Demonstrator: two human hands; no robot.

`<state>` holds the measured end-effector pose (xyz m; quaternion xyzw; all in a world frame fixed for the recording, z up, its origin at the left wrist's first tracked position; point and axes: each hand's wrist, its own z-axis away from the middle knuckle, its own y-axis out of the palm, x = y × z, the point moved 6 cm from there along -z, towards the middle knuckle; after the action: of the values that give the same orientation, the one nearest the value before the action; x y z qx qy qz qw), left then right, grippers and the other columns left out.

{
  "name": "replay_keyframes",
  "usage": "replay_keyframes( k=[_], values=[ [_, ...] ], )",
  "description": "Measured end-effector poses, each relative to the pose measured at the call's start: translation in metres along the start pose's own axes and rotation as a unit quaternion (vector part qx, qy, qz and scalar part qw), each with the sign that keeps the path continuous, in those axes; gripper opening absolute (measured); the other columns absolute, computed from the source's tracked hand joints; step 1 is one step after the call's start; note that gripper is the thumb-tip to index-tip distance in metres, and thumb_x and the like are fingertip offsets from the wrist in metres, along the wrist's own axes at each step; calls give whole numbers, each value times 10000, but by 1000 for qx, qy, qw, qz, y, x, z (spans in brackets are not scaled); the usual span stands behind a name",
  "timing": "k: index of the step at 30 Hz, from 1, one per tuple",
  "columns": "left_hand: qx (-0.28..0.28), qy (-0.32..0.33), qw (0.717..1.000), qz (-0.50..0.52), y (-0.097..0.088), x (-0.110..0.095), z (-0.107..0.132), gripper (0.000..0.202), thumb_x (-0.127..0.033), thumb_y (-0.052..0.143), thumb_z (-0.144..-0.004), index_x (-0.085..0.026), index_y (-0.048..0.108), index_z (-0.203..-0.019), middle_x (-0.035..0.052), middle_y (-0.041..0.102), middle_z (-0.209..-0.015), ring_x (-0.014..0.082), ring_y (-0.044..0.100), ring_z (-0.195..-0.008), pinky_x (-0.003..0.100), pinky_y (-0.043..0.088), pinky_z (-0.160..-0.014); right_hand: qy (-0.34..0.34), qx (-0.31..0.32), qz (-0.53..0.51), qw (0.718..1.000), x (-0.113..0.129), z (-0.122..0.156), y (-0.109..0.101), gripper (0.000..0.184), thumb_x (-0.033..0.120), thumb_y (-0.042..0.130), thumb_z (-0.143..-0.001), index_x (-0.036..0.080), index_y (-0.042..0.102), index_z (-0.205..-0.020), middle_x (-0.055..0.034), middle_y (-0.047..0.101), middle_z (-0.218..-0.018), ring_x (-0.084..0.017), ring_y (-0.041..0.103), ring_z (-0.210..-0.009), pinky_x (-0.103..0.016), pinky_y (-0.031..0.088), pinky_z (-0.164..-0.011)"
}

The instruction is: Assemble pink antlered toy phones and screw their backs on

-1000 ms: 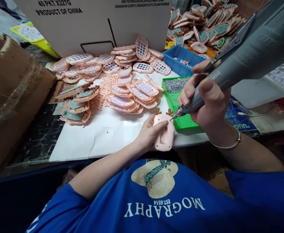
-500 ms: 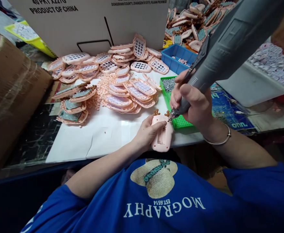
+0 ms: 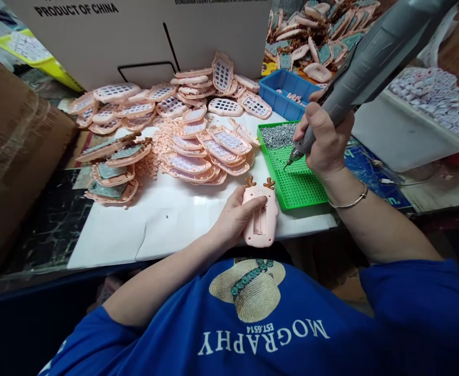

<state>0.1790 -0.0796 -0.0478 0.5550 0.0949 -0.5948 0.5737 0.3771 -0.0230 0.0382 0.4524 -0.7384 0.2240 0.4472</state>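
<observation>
My left hand (image 3: pixel 235 214) is closed round a pink toy phone (image 3: pixel 266 222) with brown antlers, its back turned up. The long battery recess and small screw holes show on that back. In my right hand (image 3: pixel 325 133) is a grey electric screwdriver (image 3: pixel 355 78), gripped near its lower end and slanting up to the right. Its thin bit points down over a green perforated tray (image 3: pixel 300 180), apart from the toy. Small silver screws (image 3: pixel 276 137) lie heaped in the far part of that tray.
Pink shell halves with keypads (image 3: pixel 190 162) are piled mid-table, beside loose small pink pieces (image 3: pixel 164 138). Shells with green boards (image 3: pixel 112 183) stack at left. Behind stand a blue bin (image 3: pixel 282 107) and a large white carton (image 3: pixel 143 42); a white tub (image 3: pixel 394 133) is at right.
My right hand has lifted the screwdriver off the toy's top corner and carried it right and up, over the green tray. My left hand still holds the toy in place.
</observation>
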Motion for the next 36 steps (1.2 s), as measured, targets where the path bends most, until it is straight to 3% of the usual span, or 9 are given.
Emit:
replay_keyframes(
  k=[5, 13, 16, 21, 25, 32, 36],
  values=[
    [5, 3, 1000, 3, 1, 0, 0, 367, -261, 807, -714, -187, 527, -939, 1, 694, -834, 143, 658, -692, 274, 532, -663, 27, 1, 2, 1000, -1, 4, 4, 332, 608, 737, -725, 395, 559, -906, 66, 539, -622, -164, 435, -533, -372, 378, -549],
    [34, 1, 999, -7, -2, 0, 1, 412, -223, 803, -689, -184, 534, -999, 2, 676, -889, 145, 649, -759, 279, 516, -722, -12, -2, 7, 1000, 2, 0, 2, 276, 587, 714, -756, 415, 559, -906, 73, 567, -640, -159, 436, -502, -370, 381, -524],
    [47, 0, 999, -13, -4, 0, 1, 429, -182, 787, -687, -173, 531, -1031, 18, 676, -927, 156, 654, -814, 293, 517, -771, -32, 0, -12, 999, 20, -2, 5, 241, 531, 723, -785, 386, 576, -908, 63, 503, -623, -152, 438, -483, -352, 380, -505],
    [63, 9, 998, -2, -2, 1, -1, 446, -152, 766, -691, -166, 514, -1059, 30, 677, -951, 161, 652, -829, 320, 510, -814, -78, -10, -80, 994, 73, 15, 23, 298, 558, 749, -769, 316, 600, -861, 52, 457, -611, -141, 421, -463, -322, 339, -464],
    [75, 21, 997, 3, 0, 2, -2, 443, -155, 762, -694, -163, 523, -1066, 38, 682, -992, 172, 647, -875, 328, 504, -839, -55, 45, -159, 985, 95, 42, 49, 237, 478, 748, -789, 291, 630, -874, 61, 435, -587, -119, 426, -432, -286, 316, -421],
    [85, 33, 996, 21, 0, 2, -3, 451, -163, 788, -665, -157, 546, -1045, 32, 677, -999, 171, 629, -920, 312, 483, -869, -31, 83, -183, 979, 83, 55, 64, 233, 407, 797, -767, 268, 693, -922, 51, 497, -614, -111, 453, -425, -279, 359, -414],
    [88, 34, 995, 17, -1, 3, -3, 443, -170, 787, -669, -168, 548, -1042, 22, 667, -978, 176, 622, -921, 312, 469, -868, -12, 104, -161, 981, 75, 57, 68, 237, 438, 787, -782, 289, 638, -890, 56, 485, -612, -116, 448, -426, -286, 362, -417]
  ],
)
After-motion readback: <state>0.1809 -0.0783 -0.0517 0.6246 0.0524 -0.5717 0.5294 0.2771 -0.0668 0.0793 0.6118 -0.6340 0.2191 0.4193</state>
